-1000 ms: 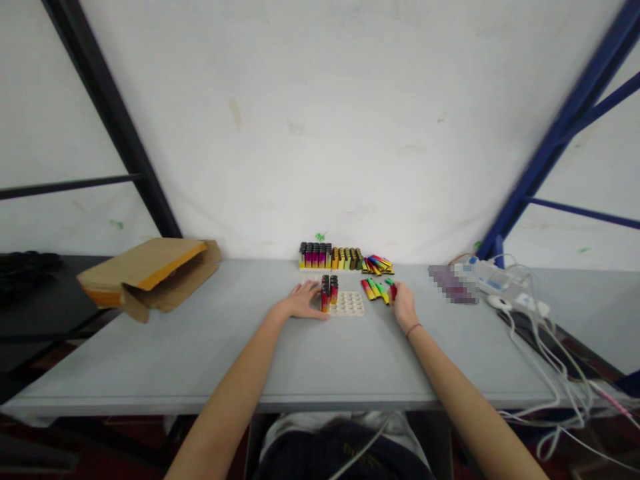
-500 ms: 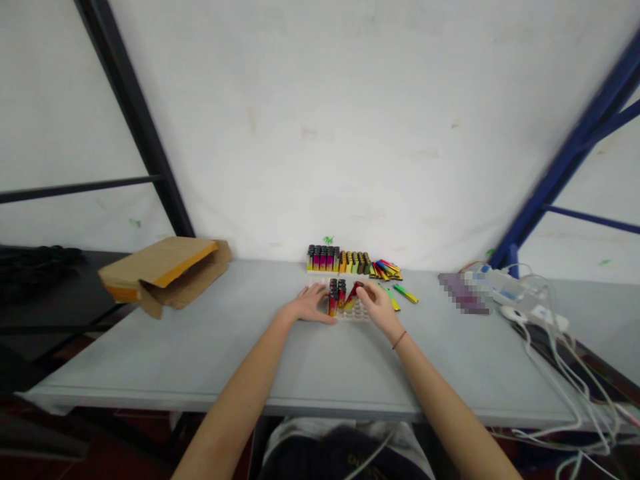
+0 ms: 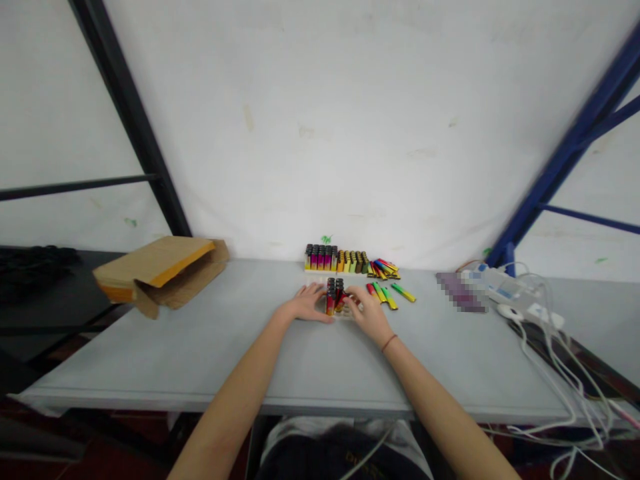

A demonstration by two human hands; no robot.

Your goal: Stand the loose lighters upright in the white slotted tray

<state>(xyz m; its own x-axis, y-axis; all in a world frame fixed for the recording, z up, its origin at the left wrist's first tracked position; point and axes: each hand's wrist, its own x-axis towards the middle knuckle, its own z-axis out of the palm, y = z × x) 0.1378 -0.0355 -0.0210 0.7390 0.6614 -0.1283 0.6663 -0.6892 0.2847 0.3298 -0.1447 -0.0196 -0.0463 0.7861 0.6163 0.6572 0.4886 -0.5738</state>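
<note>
A pale tray with holes [image 3: 346, 317] lies in front of me, partly covered by both hands. Red and yellow lighters [image 3: 331, 305] with black tops stand upright in its left part. My left hand [image 3: 306, 305] rests at the tray's left end, thumb and fingers spread around the corner. Between the fingertips of my right hand [image 3: 369, 313] is a red lighter [image 3: 343, 301], tilted beside the standing ones; its lower end is hard to make out. Just right of that hand, several loose red, yellow and green lighters [image 3: 384, 297] lie on the table.
Behind the tray stand filled racks of purple lighters [image 3: 321, 258] and yellow-green lighters [image 3: 353, 261], with a pile of loose lighters [image 3: 383, 269] to their right. An open cardboard box [image 3: 160, 270] lies left on the grey table [image 3: 225, 347]. A power strip [image 3: 510, 290] and white cables sit right.
My right hand has moved left and brought the tilted red lighter close to the standing ones. The loose lighters behind it are more exposed. My left hand stays at the tray.
</note>
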